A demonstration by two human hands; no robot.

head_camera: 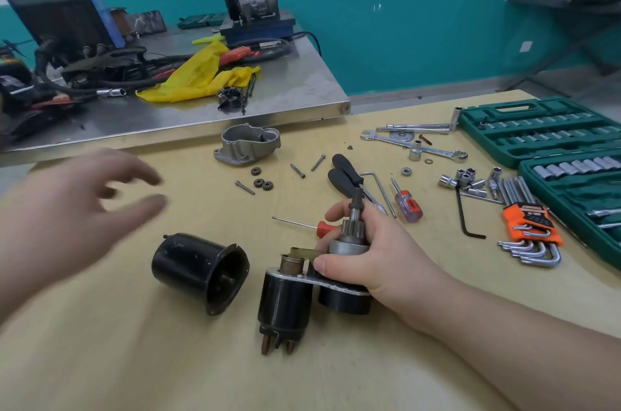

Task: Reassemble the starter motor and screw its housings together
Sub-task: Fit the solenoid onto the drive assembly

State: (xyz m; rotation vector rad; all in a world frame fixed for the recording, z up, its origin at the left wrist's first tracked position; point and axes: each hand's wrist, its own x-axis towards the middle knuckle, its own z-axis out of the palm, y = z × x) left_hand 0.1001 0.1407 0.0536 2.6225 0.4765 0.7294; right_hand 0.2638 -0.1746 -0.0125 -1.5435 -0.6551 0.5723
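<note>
Black and upright near the middle of the wooden bench [336, 377], the starter motor assembly [322, 279] points its geared shaft up and far, clasped by the right hand [373, 252], while the left hand [77, 209] hovers blurred, fingers loosely spread, above the black housing [198, 271] lying open-end right.

Repair workshop: wooden desk [235, 360] strewn with socket set [544, 138], hex keys [534, 242], screwdrivers [349, 175], spanners [420, 145]; steel bench [285, 88] behind carries cables [111, 71], mounted compressor [255, 2].
</note>
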